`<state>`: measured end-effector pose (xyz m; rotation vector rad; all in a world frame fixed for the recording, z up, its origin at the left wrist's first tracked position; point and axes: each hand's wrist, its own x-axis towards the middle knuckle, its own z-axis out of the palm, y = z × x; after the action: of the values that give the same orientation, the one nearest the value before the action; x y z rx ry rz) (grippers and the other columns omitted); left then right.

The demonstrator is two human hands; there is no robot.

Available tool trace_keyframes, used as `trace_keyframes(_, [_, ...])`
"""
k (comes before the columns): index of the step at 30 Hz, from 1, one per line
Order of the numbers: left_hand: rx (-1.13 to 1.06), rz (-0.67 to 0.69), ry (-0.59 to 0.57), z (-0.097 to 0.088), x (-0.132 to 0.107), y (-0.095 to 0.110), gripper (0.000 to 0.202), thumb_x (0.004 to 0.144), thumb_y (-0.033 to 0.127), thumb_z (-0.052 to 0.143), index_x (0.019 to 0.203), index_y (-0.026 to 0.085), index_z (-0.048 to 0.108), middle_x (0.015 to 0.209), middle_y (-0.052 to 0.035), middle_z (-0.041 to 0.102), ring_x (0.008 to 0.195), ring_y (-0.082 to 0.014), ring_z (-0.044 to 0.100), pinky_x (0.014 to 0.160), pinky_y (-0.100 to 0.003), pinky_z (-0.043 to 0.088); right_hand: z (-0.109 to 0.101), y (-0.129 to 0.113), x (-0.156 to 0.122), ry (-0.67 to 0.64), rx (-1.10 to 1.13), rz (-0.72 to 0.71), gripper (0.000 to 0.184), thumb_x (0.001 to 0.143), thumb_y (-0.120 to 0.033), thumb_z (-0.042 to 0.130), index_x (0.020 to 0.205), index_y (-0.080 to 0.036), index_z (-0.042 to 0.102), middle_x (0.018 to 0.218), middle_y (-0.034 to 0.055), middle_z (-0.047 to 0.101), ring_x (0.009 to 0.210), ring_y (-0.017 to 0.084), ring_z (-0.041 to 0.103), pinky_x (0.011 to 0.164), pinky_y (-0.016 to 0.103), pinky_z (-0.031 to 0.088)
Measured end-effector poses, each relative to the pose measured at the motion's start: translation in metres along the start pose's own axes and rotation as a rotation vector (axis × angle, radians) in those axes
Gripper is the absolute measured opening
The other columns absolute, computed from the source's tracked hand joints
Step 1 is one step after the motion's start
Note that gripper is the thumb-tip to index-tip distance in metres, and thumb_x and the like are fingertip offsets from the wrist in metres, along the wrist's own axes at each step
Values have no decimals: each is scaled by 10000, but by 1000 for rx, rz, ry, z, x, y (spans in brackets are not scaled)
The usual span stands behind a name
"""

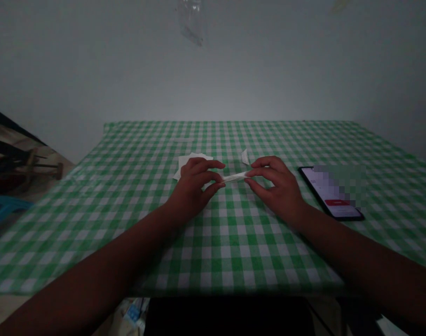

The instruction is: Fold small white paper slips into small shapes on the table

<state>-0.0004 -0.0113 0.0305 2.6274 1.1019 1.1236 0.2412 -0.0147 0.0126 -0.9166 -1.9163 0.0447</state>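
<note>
A narrow strip of folded white paper (234,177) is stretched between my two hands, just above the checked tablecloth. My left hand (195,182) pinches its left end between thumb and fingers. At the other end, the thumb and index finger of my right hand (278,184) grip the strip. Behind my left hand lie several white paper sheets (185,161), partly covered by it. A small folded paper piece (245,157) rests on the cloth beyond the strip, close to my right fingertips.
A phone (330,193) with a lit screen lies right of my right hand. The green and white tablecloth (234,252) covers the table up to a pale wall (234,84). A blue plastic stool (6,212) stands on the floor at left. A clear bag (191,21) hangs on the wall.
</note>
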Motion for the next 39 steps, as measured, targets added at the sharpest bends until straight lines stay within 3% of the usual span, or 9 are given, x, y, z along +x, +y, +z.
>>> trace_keyframes(9, [-10, -12, 9, 1, -1, -2, 36, 889, 251, 672, 868, 222, 664, 1213, -28, 693, 1137, -238, 540, 1013, -459, 410, 1, 0, -1, -69, 99, 22, 110, 888, -199, 646, 935, -287, 693, 1027, 32, 681, 1023, 233, 613, 916, 472, 490])
trace_keyframes(22, [-14, -54, -3, 4, -1, -2, 26, 893, 244, 663, 883, 222, 673, 1206, -25, 703, 1123, -245, 535, 1005, -483, 408, -1, -2, 1, -126, 61, 8, 91, 919, -224, 615, 909, -288, 679, 1038, 15, 721, 1035, 243, 593, 947, 487, 442])
trace_keyframes(27, [-3, -119, -90, 13, -4, -7, 56, 898, 222, 647, 914, 223, 700, 1225, -20, 696, 1136, -260, 513, 1004, -513, 394, 6, 7, -4, -202, 9, 50, 129, 941, -225, 570, 877, -260, 676, 1097, 47, 694, 1074, 258, 586, 964, 516, 431])
trace_keyframes(34, [80, -220, -331, 20, -6, -7, 153, 917, 245, 593, 909, 228, 745, 1301, -27, 642, 1201, -287, 464, 994, -527, 362, 12, 12, -10, -427, -86, 148, 178, 932, -198, 531, 879, -202, 700, 1196, 110, 631, 1153, 287, 506, 972, 519, 431])
trace_keyframes(39, [141, -256, -372, 19, -7, -6, 140, 879, 286, 629, 895, 244, 762, 1206, -55, 639, 1150, -281, 484, 939, -489, 383, 9, 7, -9, -534, -105, 167, 191, 923, -198, 535, 850, -187, 711, 1239, 117, 595, 1185, 293, 476, 997, 499, 408])
